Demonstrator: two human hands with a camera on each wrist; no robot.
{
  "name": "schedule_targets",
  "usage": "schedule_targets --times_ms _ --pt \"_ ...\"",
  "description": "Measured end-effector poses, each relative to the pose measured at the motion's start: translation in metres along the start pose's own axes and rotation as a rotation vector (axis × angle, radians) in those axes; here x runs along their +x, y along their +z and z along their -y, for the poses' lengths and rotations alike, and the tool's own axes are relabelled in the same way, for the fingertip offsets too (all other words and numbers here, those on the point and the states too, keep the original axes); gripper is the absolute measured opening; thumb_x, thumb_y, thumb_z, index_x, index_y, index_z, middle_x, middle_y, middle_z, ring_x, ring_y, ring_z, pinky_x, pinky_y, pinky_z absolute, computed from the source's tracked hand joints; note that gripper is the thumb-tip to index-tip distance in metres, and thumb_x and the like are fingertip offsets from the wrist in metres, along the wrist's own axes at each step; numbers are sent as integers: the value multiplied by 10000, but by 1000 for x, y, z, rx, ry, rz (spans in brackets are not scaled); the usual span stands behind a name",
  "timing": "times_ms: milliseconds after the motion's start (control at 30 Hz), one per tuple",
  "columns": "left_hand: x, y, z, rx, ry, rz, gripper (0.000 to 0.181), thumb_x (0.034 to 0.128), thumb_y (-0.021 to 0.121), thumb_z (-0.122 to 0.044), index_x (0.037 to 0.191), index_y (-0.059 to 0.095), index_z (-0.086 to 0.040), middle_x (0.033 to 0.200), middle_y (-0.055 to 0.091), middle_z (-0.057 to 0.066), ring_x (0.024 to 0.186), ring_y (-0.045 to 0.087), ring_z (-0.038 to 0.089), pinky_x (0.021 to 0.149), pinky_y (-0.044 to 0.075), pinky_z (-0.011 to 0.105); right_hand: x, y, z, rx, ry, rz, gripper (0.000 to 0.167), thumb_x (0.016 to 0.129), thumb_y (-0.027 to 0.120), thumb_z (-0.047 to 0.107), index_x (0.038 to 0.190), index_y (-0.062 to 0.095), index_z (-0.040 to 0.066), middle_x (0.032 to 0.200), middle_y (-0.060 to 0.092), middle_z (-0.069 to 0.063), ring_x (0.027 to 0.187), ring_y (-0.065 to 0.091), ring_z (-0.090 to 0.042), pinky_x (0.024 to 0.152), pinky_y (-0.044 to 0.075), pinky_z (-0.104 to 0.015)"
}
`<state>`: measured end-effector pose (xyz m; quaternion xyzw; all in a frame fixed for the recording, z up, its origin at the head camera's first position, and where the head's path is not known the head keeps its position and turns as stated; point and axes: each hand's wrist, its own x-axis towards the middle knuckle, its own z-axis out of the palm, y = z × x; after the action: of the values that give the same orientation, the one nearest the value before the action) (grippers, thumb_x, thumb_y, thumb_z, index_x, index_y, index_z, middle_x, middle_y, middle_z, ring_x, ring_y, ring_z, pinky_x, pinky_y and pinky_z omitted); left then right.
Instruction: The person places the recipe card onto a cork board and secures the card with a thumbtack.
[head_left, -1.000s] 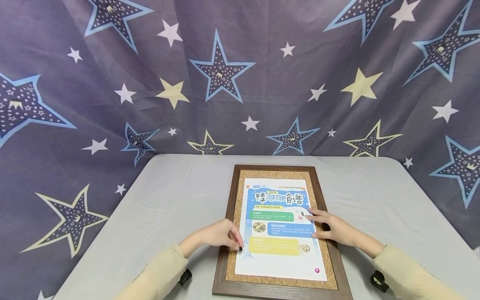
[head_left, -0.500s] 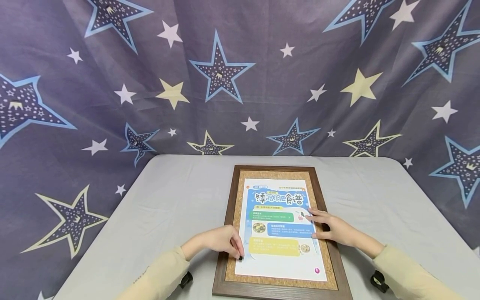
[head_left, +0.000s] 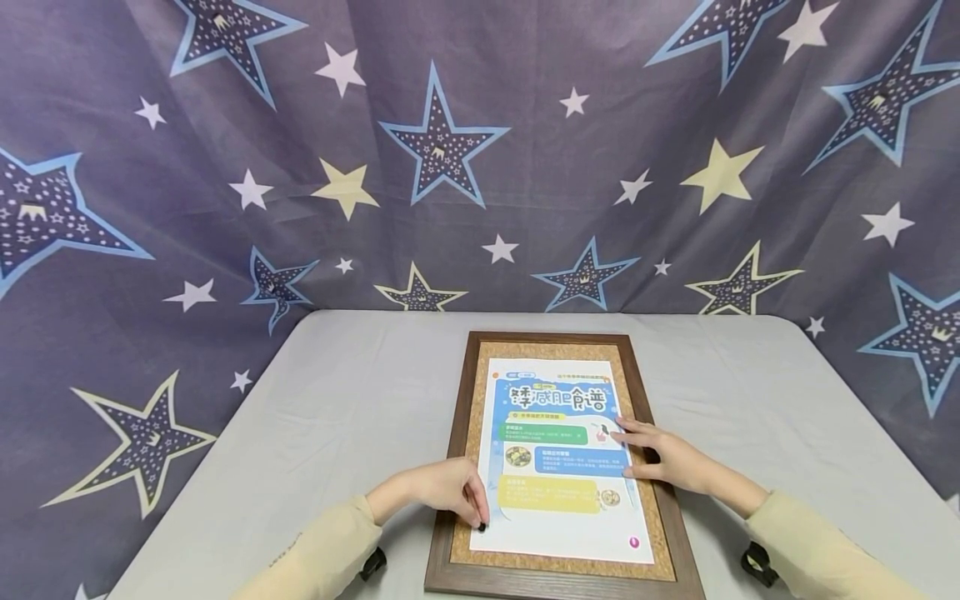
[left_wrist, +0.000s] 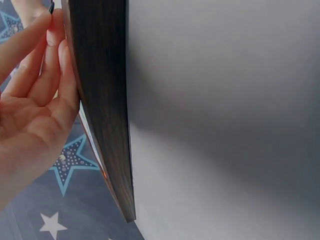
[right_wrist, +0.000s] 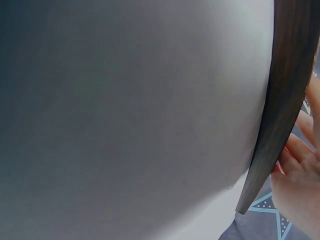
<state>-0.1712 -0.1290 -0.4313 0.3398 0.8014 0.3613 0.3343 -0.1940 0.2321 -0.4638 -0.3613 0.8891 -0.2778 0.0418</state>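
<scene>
A framed cork board (head_left: 555,348) lies on the table with a printed paper poster (head_left: 551,533) on it. My left hand (head_left: 450,487) reaches over the board's left side. Between thumb and fingertips it pinches a small black pushpin (head_left: 482,527) at the poster's lower left edge; in the left wrist view only a dark sliver of the pushpin (left_wrist: 51,7) shows. On the opposite side, my right hand (head_left: 667,457) rests on the poster's right edge with fingers spread. The right wrist view shows this hand (right_wrist: 300,175) partly, behind the board's wooden frame (right_wrist: 282,100).
Small orange dots (head_left: 496,375) mark the poster's upper corners; whether they are pins I cannot tell. A grey cloth covers the table (head_left: 360,383). Behind it hangs a star-patterned curtain (head_left: 525,192).
My left hand has slid toward me along the poster's left edge, the black pushpin still pinched and now closer to the lower left corner. My right hand has stayed in place.
</scene>
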Motion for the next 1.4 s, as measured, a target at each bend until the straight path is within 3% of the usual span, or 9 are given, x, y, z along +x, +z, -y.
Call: schedule_targets --times_ms 433,967,1400 --pt "1 2 -5 34 -33 -5 62 702 675 73 727 689 18 657 664 63 525 544 -5 522 457 144 1 -2 0 18 -4 -1 579 820 597 326 1227 472 -65 1326 341 -280 1189 302 -463 889 334 -538" --pt "0 3 -1 -15 -8 12 40 709 675 65 746 679 51 675 666 103 544 557 -2 545 474 158 0 -1 2 23 0 9 575 819 595 328 1222 477 -65 1328 334 -285 1191 295 -468 893 328 -539" --pt "-1 6 -4 61 -38 -78 64 682 703 39 680 701 -25 620 661 20 494 532 -8 493 437 140 1 0 1 20 -3 1 566 818 600 324 1216 486 -61 1322 341 -289 1184 306 -472 887 332 -550"
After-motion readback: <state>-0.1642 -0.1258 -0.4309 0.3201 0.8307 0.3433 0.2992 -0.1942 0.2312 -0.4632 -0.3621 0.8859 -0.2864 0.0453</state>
